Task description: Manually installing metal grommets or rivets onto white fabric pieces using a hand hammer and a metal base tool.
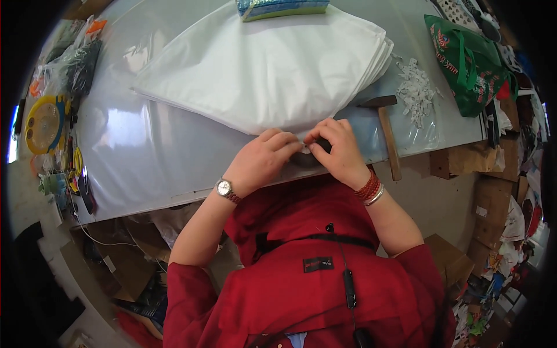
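Left hand (262, 159), head view: fingers curled in toward a small white piece (305, 149) at the near edge of the surface (180, 159); can't tell whether it's pinching or just steadying, contact is hidden. Right hand (341, 153) has thumb and forefinger closed on that same piece, other fingers bent. Piece sits right above a dark rounded block (306, 159), mostly covered by the hands; block probably acts as a firm base. Can't tell if the piece is part of the white sheets (261, 69) just beyond or separate. Fingertips meeting from both sides looks like a choice for control on something tiny. Blue-green packet (282, 9) lies on the far part of the sheets, likely as a weight. Hammer (388, 133) lies to the right, handle overhanging the near edge, presumably for an easy grab. Materials: sheets smooth, thin, soft folds, layered edges fanned at the right corner; surface under a glossy clear cover with wrinkles; hammer has a wooden handle and dark blocky head; white scraps (416, 93) small, curled, loosely heaped; green bag (467, 66) beyond them, slumped, looped handles.
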Tool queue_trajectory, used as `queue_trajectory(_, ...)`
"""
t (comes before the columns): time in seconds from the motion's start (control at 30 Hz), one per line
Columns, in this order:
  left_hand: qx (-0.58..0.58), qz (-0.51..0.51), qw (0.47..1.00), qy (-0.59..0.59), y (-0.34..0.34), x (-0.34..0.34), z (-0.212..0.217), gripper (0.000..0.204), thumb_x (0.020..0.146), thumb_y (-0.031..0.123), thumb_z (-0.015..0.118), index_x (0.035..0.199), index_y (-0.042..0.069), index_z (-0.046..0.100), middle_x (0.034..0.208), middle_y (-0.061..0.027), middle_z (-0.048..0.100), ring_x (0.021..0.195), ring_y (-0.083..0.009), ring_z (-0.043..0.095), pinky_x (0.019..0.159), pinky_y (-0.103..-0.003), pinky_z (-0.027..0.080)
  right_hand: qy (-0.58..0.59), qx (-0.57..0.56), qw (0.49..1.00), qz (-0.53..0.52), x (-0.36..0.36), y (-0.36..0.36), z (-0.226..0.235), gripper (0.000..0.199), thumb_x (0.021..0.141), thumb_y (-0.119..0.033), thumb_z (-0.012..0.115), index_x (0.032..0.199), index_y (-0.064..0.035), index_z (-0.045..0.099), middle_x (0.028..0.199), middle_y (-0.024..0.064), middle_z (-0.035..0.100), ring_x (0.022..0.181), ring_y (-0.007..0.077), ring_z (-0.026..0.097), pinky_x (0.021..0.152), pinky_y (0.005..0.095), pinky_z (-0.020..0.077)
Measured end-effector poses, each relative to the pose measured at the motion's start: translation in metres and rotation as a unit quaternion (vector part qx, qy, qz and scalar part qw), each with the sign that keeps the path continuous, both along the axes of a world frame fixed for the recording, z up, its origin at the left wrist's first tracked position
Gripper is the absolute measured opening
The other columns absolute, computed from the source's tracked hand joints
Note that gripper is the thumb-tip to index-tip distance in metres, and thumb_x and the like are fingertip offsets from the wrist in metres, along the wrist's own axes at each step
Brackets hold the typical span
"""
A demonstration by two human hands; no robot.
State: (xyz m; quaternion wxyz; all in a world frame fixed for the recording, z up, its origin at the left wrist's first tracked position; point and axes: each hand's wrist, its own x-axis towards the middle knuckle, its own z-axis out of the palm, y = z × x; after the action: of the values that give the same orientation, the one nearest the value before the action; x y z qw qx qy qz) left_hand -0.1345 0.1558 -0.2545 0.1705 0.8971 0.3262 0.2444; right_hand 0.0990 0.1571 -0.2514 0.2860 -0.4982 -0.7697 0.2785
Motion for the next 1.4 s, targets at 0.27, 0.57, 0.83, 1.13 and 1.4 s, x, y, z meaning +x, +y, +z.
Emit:
queue_trajectory(0.27,-0.172,0.119,0.932,-0.297,0.0,0.026,0.017,0.017,0.103,0.014,0.064,0.117,0.005,0.07,0.097,-0.0079,0.074,0.086,-0.0286,0.072,0.08,-0.033,0.057,-0.012,0.017,0.999,-0.05,-0.007,-0.002,-0.003,0.029,0.083,-0.009,0.075,0.108,-0.0085,0.061,0.096,0.0046,0.064,0.098,0.0272,0.054,0.09,0.0402,0.0437)
queue_trajectory(0.57,-0.261,0.154,0.921,-0.244,-0.006,0.05,0.006,0.017,0.1,0.007,0.068,0.116,0.004,0.071,0.104,-0.0104,0.079,0.093,-0.0214,0.078,0.078,-0.032,0.058,-0.004,0.029,0.996,-0.084,0.014,-0.004,-0.012,0.031,0.082,-0.008,0.075,0.11,-0.0084,0.06,0.093,0.0058,0.064,0.096,0.0283,0.055,0.089,0.0412,0.044)
queue_trajectory(0.83,-0.155,0.185,0.954,-0.178,-0.006,0.066,-0.009,0.018,0.097,0.014,0.071,0.115,0.01,0.071,0.099,-0.0104,0.077,0.086,-0.0303,0.074,0.07,-0.039,0.057,0.027,0.029,0.998,-0.043,0.023,0.002,-0.016,0.03,0.084,-0.008,0.073,0.111,-0.0081,0.061,0.096,0.0081,0.066,0.097,0.0311,0.058,0.09,0.0415,0.0449)
queue_trajectory(1.13,-0.075,0.179,0.969,-0.155,-0.022,0.053,0.002,0.017,0.096,0.012,0.071,0.113,0.01,0.069,0.095,-0.0088,0.077,0.082,-0.0305,0.073,0.069,-0.039,0.057,-0.353,0.157,0.888,-0.25,0.118,-0.032,0.014,0.033,0.102,-0.028,0.065,0.125,-0.0043,0.063,0.11,0.0147,0.068,0.098,0.0367,0.063,0.087,0.0468,0.0505)
queue_trajectory(1.4,-0.021,0.147,0.972,-0.183,-0.023,0.037,-0.014,0.017,0.095,0.019,0.073,0.11,0.014,0.069,0.089,-0.007,0.074,0.075,-0.0289,0.07,0.061,-0.04,0.054,-0.021,-0.06,0.976,-0.209,0.095,-0.078,0.056,0.031,0.11,-0.021,0.05,0.132,-0.0004,0.058,0.083,0.0108,0.062,0.065,0.0208,0.058,0.062,0.0364,0.0491)
